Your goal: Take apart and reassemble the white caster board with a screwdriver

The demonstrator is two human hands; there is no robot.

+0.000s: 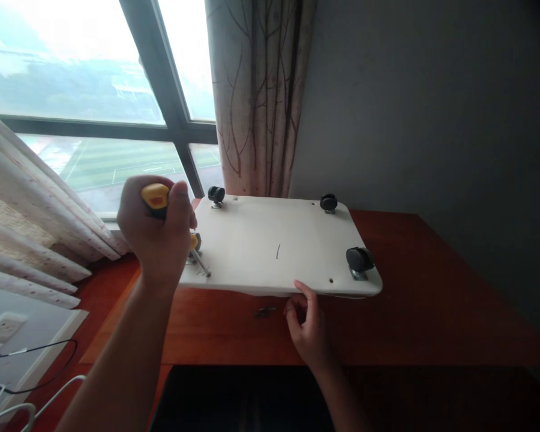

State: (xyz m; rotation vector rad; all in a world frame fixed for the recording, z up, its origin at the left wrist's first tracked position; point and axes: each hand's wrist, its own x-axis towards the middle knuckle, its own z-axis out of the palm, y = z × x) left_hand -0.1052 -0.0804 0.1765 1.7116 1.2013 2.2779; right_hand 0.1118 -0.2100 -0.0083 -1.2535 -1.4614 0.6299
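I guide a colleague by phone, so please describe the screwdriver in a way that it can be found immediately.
On the reddish table by the window lies a white board with four dark casters. At its left end, the left hand grips the screwdriver, its metal shaft slanting down towards the board. Its yellow handle parts set it apart from the casters.

A panel [256, 240] lies on the worktop [423, 300], carrying four casters [359, 258], one near each corner. Small parts [264, 311] lie on the worktop before the panel's near edge. A screwdriver [155, 198] slants over the near-left caster. Behind the panel hangs a curtain [263, 90], with a window [175, 129] left, a wall [409, 120] right.
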